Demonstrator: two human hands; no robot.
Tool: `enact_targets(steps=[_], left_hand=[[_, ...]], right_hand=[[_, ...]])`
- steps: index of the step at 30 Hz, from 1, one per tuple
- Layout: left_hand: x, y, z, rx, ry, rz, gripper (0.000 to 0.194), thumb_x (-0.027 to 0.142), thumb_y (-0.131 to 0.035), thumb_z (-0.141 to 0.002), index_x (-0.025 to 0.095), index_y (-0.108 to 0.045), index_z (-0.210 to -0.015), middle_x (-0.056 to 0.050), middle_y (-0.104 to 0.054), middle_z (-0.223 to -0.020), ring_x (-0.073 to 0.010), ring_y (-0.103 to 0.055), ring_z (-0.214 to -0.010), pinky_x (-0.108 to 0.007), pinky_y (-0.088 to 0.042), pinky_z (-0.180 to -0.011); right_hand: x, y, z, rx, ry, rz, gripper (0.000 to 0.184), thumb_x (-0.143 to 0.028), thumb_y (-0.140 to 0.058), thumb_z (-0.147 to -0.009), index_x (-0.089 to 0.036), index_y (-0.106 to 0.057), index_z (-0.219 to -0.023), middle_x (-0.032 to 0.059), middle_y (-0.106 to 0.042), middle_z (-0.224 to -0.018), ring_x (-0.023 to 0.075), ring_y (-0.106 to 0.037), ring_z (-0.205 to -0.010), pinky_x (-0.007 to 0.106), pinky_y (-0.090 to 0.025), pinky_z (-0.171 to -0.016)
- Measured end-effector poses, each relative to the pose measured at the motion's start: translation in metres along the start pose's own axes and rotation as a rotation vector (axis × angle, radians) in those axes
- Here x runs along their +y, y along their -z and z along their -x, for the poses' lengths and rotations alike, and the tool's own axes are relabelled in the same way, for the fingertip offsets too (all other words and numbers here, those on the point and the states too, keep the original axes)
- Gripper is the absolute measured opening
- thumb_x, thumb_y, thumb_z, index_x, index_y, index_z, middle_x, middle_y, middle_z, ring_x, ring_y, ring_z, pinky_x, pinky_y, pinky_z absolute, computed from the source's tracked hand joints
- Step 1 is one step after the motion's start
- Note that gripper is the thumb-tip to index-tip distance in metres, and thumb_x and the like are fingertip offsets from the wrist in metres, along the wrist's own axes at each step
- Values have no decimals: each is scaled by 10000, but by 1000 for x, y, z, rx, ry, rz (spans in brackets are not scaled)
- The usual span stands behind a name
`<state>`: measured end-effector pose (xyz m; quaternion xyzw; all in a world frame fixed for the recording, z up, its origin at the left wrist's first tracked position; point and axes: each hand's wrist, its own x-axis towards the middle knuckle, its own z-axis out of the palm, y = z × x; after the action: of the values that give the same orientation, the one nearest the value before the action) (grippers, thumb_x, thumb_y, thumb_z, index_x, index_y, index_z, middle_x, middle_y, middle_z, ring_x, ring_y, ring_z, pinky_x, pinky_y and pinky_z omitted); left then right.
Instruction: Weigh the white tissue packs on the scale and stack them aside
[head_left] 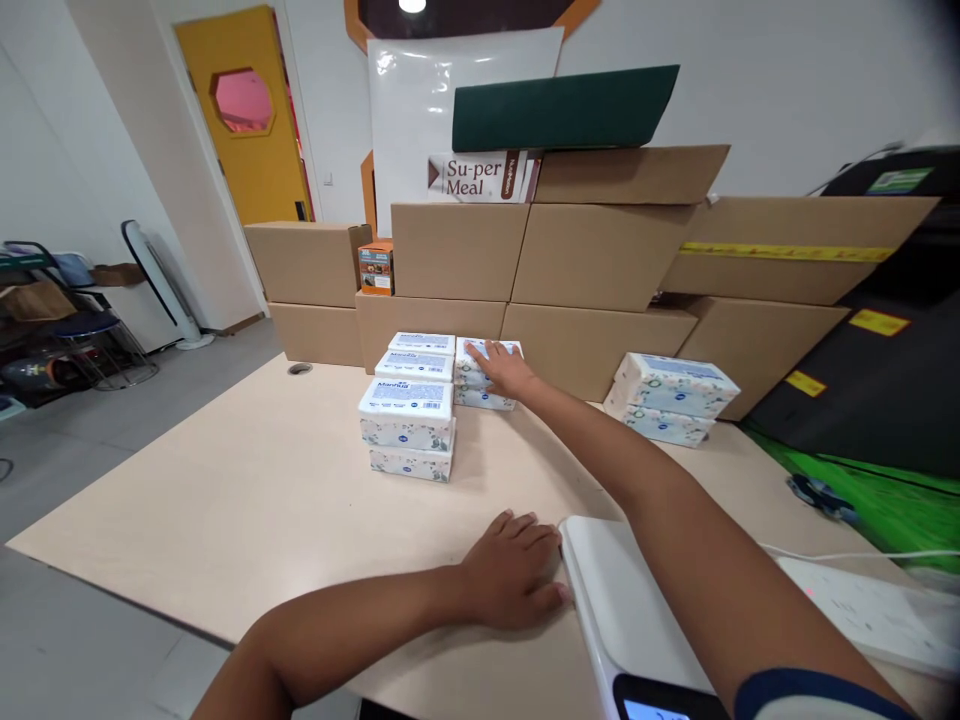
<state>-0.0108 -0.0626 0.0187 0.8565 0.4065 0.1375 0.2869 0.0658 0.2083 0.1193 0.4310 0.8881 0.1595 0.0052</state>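
Observation:
My right hand [504, 370] reaches far across the table and lies on top of a tissue pack [471, 362], its fingers spread. That pack sits on another one, at the back right of a block of stacked white tissue packs [409, 415] with blue lettering and a floral pattern. Closer to me, my left hand [516, 572] lies flat on the tabletop with nothing in it. Its fingertips are at the left edge of a white digital scale [637, 600], whose lit display is partly cut off at the bottom. My right forearm passes over the scale and hides part of it.
Two more tissue packs [671, 400] are stacked at the right. Cardboard boxes [457, 250] form a wall along the back, with a small orange box [376, 268] among them. A white power strip [870, 610] with a cable lies at the right. The table [247, 480] ends at the left.

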Motion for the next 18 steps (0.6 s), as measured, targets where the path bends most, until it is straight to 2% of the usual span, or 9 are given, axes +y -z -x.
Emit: enact_targets(steps=[3,5,7,9,11,14,16,18], left_hand=[[-4,-2,4,13,-19,20,795,577,-538,-1005,155,-425,-1669,-220,-476,-1742,-448,-345,-1681,-732,-215,-1364],[-8,-3,6,53,-5,87,836,577,-551,-1002,120,-389,-1684,-255,-392,-1779,-433,-313,-1699,-706,-225,-1374],[-12,0,3,186,39,212,864,591,-526,-1024,89,-334,-1701,-277,-274,-1822,-393,-259,-1726,-641,-232,-1397],[-13,11,-11,411,116,363,834,583,-478,-1056,107,-285,-1713,-258,-214,-1846,-339,-225,-1743,-575,-240,-1411],[-9,33,-39,654,233,476,802,538,-484,-1064,131,-260,-1717,-230,-194,-1858,-303,-200,-1752,-528,-231,-1419],[2,85,-97,993,428,542,815,427,-606,-1017,137,-290,-1711,-185,-160,-1878,-262,-93,-1770,-416,-168,-1432],[6,125,-132,1128,486,551,800,379,-546,-1051,124,-212,-1733,-162,-23,-1897,-235,8,-1774,-378,-83,-1434],[5,159,-155,1208,556,606,783,366,-482,-1080,86,-156,-1736,-196,9,-1890,-277,10,-1774,-427,-52,-1433]], right_hand=[[1,2,8,29,39,30,1032,-184,-744,-938,-178,-151,-1783,334,-356,-1758,437,-377,-1644,669,-363,-1276],[3,4,16,42,60,45,1009,-158,-729,-930,-168,-183,-1779,330,-359,-1760,436,-374,-1645,669,-351,-1283],[6,7,25,55,74,51,985,-151,-712,-934,-159,-201,-1777,322,-339,-1775,434,-347,-1661,674,-325,-1299],[10,10,32,68,78,49,969,-156,-705,-939,-159,-217,-1775,305,-307,-1797,428,-310,-1680,676,-291,-1318],[12,12,36,78,66,44,957,-160,-705,-939,-162,-235,-1773,292,-286,-1811,424,-288,-1690,674,-268,-1330],[14,13,34,85,21,37,829,-174,-600,-1006,-159,-268,-1766,286,-315,-1803,410,-323,-1681,665,-292,-1322],[14,14,31,90,-6,41,756,-182,-525,-1045,-152,-285,-1761,288,-341,-1791,402,-348,-1671,660,-315,-1312],[17,16,31,100,-14,56,802,-193,-572,-1026,-136,-265,-1764,300,-339,-1787,411,-341,-1671,660,-312,-1313]])
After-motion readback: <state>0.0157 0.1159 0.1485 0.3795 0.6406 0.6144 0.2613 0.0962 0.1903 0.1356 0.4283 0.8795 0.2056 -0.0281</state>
